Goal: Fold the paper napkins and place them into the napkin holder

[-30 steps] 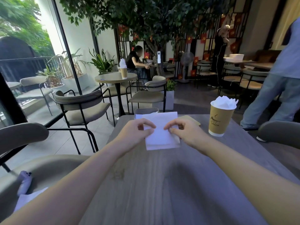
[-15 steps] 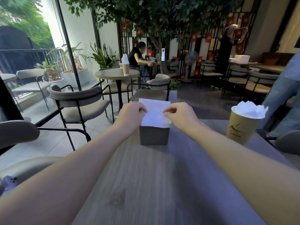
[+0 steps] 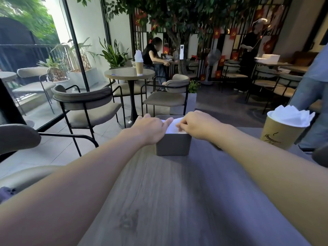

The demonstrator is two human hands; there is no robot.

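Tabletop holder (image 3: 173, 143): napkin (image 3: 173, 126) between both hands' fingers (image 3: 166, 121)

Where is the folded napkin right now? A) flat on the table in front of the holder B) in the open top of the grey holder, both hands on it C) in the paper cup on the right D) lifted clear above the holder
B: the white napkin sits in the top of the grey holder, with the left hand and right hand pressing on it.
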